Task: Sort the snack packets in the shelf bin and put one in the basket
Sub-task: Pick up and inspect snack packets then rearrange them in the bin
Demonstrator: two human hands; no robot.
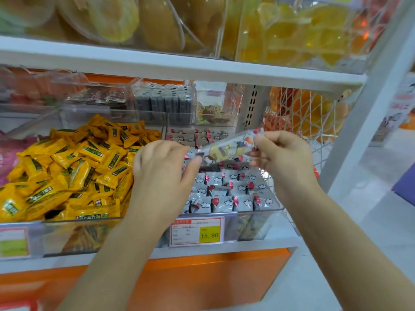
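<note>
Pick step: L hand [166, 169] & R hand [284, 153] pinch one snack packet [229, 147] by its ends, above the shelf bin [258, 212]. Next, probably: one hand lets go, the other carries it to the basket, which isn't in view.

At your left: yellow packets [74, 167] heaped high. Price tag [197, 231] reads 15.80. Above you: yellow dried fruit slices [303, 30], blurred. Behind: dark grey packets [166, 102] in rows. Below: orange base panel [202, 277].

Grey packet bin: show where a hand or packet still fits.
Grey packets sit tight in rows. The only likely gap is the dark hollow under the held packet, between left hand and right hand. The yellow packets alongside are heaped high.
</note>
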